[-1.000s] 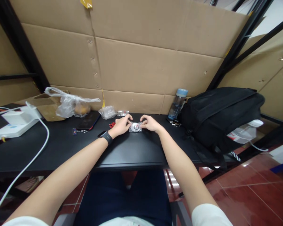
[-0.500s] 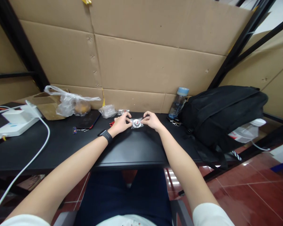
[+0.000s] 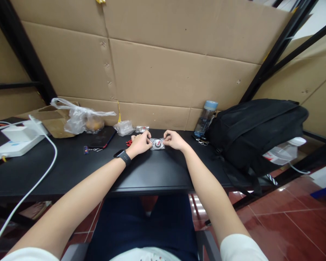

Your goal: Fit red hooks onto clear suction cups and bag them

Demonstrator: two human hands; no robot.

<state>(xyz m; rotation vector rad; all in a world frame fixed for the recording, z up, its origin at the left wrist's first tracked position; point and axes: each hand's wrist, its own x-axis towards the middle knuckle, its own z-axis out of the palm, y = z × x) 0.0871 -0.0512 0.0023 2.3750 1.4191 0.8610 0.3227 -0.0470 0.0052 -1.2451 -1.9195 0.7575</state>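
Here it is, right in front of you: a small clear packet [image 3: 158, 144] with something round, pale and grey in it and a touch of red at the middle, set between your hands, low at the black table [image 3: 152, 172]; whether it rests on the top or sits just above, I can't tell. Your left hand [image 3: 141, 144] pinches its left edge, thumb against finger, and your right hand [image 3: 174, 140] looks to have the right edge in the same pinch. To hold it well, I'd say, match the two grips, stay on the outer margins and off the round part, and draw the film just taut so that it doesn't buckle. Level wrists would help too, and yours look low and steady, the left one wearing a dark watch [image 3: 122, 157]. Mind the red thing [image 3: 129, 143] just beside that left hand; an elbowing sweep could nudge it. Beyond your fingers lies a second small packet [image 3: 142, 129], with a crumpled clear pouch [image 3: 124, 128] beside it. Farther left sits a knotted plastic bag [image 3: 83, 121]; over on the right, a water bottle [image 3: 203, 122] leans near the black backpack [image 3: 256, 132], both well apart from your work.
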